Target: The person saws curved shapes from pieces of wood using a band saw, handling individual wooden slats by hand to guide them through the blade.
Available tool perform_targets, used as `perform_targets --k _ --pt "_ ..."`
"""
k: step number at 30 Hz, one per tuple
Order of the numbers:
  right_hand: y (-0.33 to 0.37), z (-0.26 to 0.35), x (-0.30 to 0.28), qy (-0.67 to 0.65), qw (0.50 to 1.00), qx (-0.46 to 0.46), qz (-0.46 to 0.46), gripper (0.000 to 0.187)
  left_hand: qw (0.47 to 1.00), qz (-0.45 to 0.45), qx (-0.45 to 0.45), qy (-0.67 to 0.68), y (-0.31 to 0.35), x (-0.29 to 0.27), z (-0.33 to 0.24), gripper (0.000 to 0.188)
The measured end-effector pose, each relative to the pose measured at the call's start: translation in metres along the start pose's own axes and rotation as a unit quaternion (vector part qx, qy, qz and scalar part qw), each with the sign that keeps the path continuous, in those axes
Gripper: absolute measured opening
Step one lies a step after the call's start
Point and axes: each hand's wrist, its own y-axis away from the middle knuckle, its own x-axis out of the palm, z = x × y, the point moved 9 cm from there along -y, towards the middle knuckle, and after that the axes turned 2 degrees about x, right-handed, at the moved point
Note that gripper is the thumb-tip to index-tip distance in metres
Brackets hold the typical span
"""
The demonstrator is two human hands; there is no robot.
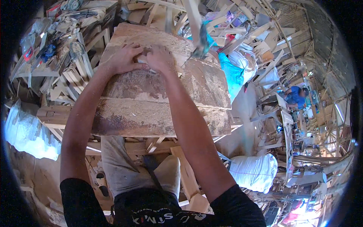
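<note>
A small pale piece of wood (142, 59) lies on a worn, sawdust-covered wooden worktable (132, 115). My left hand (126, 59) grips its left end, with the thumb on the near side and the fingers on the far side. Close beside it, my right hand (160, 59) is closed over the piece, hiding much of it. Pale wood shows again just right of that hand, near a thin upright blade (186, 61). The blade runs down from a greenish machine guide (203, 46) to the tabletop.
Scrap wood (73, 81) is heaped at the left, and more offcuts (261, 41) at the back right. A turquoise bag (231, 73) touches the table's right side. A white sack (255, 172) stands lower right. Farther off, a person in blue (295, 96) bends over.
</note>
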Motion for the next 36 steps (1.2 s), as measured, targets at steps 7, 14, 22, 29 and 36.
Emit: perform_targets --k 7,14,22,29,36 --pt "-0.003 0.0 0.003 0.046 0.999 -0.001 0.018 0.063 1.0 -0.007 -0.004 -0.02 -0.003 -0.004 -0.002 0.071" --pt "-0.006 -0.006 0.003 0.0 1.0 -0.002 -0.009 0.058 0.999 0.028 -0.016 -0.013 -0.003 0.0 -0.006 0.07" --pt "-0.002 0.003 -0.005 0.017 1.0 -0.019 -0.016 0.057 0.999 -0.031 0.012 -0.029 -0.002 0.006 0.003 0.071" --pt "0.001 0.008 -0.007 0.03 0.999 -0.018 -0.014 0.058 0.999 -0.031 0.009 -0.033 -0.002 0.002 0.005 0.073" --pt "-0.01 -0.004 -0.001 -0.013 1.0 0.001 -0.001 0.061 0.999 -0.001 -0.024 -0.025 -0.003 0.004 0.002 0.076"
